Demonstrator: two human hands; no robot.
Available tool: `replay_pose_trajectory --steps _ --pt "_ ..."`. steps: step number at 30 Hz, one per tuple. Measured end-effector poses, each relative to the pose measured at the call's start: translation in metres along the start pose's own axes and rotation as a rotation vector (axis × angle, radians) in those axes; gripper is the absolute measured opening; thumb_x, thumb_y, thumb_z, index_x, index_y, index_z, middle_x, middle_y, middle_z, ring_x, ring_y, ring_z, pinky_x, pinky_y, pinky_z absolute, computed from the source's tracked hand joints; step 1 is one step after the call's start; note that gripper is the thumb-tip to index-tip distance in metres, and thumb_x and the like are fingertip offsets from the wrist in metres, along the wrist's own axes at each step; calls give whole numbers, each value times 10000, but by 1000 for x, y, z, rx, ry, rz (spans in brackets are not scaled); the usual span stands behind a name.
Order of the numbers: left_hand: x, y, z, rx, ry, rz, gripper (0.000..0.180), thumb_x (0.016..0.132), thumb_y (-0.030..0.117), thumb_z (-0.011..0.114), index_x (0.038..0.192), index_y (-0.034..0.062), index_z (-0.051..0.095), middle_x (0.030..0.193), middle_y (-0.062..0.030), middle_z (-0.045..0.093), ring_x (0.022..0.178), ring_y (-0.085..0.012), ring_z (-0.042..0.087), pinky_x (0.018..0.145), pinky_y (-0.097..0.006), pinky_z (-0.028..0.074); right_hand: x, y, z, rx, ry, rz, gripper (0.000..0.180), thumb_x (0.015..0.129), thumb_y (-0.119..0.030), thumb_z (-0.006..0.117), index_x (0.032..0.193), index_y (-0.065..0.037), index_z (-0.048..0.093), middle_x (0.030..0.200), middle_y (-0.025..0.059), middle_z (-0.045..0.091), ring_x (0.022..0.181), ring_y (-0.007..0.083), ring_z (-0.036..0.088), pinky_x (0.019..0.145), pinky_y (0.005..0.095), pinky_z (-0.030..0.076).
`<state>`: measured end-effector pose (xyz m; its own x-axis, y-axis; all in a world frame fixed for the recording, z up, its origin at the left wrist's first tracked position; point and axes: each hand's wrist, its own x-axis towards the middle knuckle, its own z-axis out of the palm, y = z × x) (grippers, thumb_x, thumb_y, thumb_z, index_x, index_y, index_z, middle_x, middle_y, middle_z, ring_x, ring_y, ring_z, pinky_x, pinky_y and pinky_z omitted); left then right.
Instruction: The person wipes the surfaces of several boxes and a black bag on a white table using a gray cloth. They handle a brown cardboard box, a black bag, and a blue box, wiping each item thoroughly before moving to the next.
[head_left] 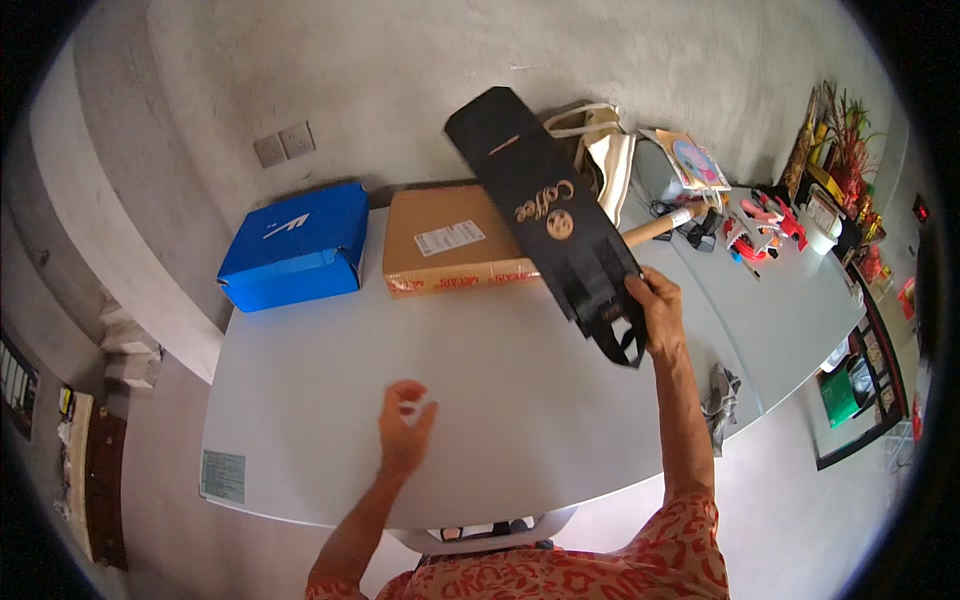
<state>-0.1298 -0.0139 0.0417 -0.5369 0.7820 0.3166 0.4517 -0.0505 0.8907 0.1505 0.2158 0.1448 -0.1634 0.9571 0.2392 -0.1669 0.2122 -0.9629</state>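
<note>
A long, flat black paper carrier bag [545, 185] with gold printing and a black loop handle is held up over the table, tilted, its far end toward the wall. My right hand [657, 305] pinches its near end beside the handle, thumb on top. Over the bare front part of the grey table [520, 400], my left hand [408, 430] hangs with fingers curled and apart from the thumb, slightly blurred, with nothing in it. Behind the bag stands a taped brown cardboard box [430, 215], partly covered by it. Left of that is a blue shoebox [295, 245].
A hammer [660, 225] with a wooden handle lies behind the bag. A beige tote bag [610, 160] leans at the wall. Red toys [765, 225] and a white container [820, 230] are at the far right. A crumpled grey plastic bag [722, 395] lies by the right edge.
</note>
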Motion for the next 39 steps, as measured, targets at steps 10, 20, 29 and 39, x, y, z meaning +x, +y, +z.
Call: replay_pose_trajectory --steps 10,20,29,39 --pt "-17 -25 21 249 -188 187 263 733 83 717 976 74 618 1010 -77 629 997 -299 552 898 -408 427 141 65 46 132 108 -4 214 821 -38 670 983 102 677 811 86 679 648 149 612 603 267 506" --pt "-11 -24 23 246 -192 350 240 724 70 728 935 89 615 992 -78 625 977 -288 549 864 -405 423 151 103 18 -737 253 -226 388 819 -271 677 1075 20 663 955 227 688 863 367 663 771 417 512" --pt "-15 -23 23 230 -217 282 193 719 34 724 879 70 621 993 -69 623 958 -283 535 855 -396 432 -4 59 -112 -1468 437 -366 418 819 -308 706 1216 -225 603 1232 57 554 1139 302 489 900 481 413" --pt "-15 -21 23 284 -197 332 205 688 57 747 853 86 628 995 -62 621 986 -275 543 878 -398 427 -117 111 -202 -1527 316 -211 498 762 -253 716 1223 -123 583 1302 114 533 1220 346 433 994 497 352"
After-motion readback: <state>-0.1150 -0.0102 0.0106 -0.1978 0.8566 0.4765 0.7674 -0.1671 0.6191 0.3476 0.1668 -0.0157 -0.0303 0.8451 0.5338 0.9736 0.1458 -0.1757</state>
